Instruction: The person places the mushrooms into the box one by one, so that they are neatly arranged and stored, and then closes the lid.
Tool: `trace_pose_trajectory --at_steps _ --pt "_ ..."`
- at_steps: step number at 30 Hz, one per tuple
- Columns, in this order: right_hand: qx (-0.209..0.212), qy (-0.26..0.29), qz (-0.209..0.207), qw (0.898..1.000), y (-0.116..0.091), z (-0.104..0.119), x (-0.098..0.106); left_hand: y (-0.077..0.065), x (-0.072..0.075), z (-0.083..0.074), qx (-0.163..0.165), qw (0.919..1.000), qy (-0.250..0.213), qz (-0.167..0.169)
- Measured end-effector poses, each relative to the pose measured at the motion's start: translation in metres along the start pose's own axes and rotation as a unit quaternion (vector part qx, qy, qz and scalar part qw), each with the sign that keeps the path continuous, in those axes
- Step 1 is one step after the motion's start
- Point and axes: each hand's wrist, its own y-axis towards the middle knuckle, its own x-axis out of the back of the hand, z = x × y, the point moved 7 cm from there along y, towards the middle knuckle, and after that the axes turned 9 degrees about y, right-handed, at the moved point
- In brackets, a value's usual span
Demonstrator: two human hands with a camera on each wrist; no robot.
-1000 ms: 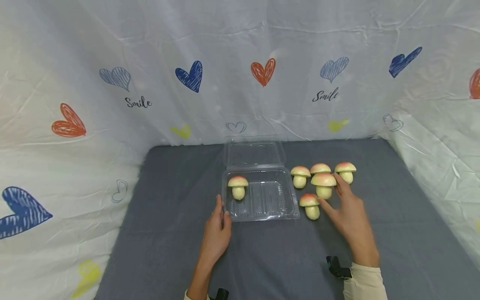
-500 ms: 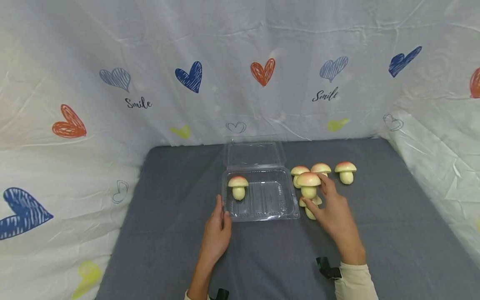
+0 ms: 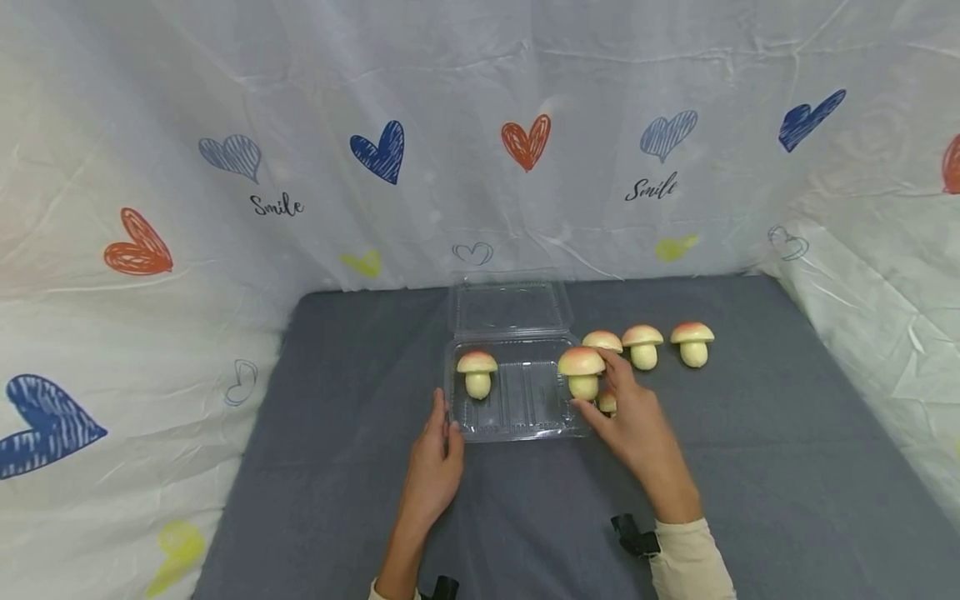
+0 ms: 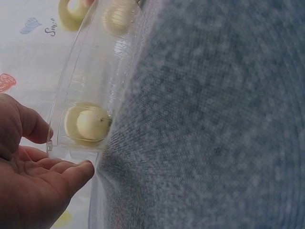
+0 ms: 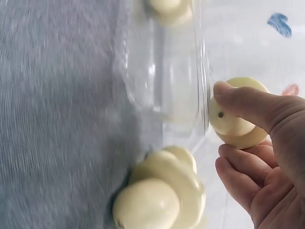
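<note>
The work surface is a table under a dark gray cloth (image 3: 337, 467), which lies beneath and around both hands. Beyond the hands, and along both sides, hangs a white curtain (image 3: 450, 58) printed with red, blue and yellow hearts and the word "Smile". A light sleeve (image 3: 690, 558) and a black wrist device (image 3: 636, 535) sit behind the right hand (image 3: 641, 429).

Relative to the preceding head frame, the right hand and the held mushroom (image 3: 581, 363) have shifted toward the left hand (image 3: 433, 462). The mushroom was over the loose group; it is now at the right end of the clear container (image 3: 525, 404), above the rim. The left hand and the container are unchanged in position.

The right hand pinches the held mushroom between thumb and fingers. The left hand grips the container's near left corner, thumb and fingers set apart on its walls. The lid (image 3: 510, 307) lies open beyond both hands.

The held mushroom is upright and glossy: pale yellow stem, domed cap flushed red on top, small dark spot on the stem's underside. A matching seated mushroom (image 3: 477, 364) stands inside the container, just beyond the left hand. Four loose mushrooms (image 3: 642, 335) remain near the right hand, one mostly hidden behind it.
</note>
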Motion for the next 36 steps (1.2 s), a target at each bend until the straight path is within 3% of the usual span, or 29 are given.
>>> trace_pose_trajectory --at_steps 11,22,36 --pt "-0.001 0.039 0.034 0.999 0.007 0.011 -0.026 0.001 0.001 -0.001 -0.005 0.9999 0.015 0.001" --pt "0.012 0.017 0.037 0.999 0.013 0.021 -0.048 0.001 0.001 0.001 -0.003 1.0000 0.007 0.004" --pt "-0.012 0.019 0.044 0.999 0.025 0.026 -0.066 0.002 0.001 0.002 0.004 0.9999 0.010 0.007"
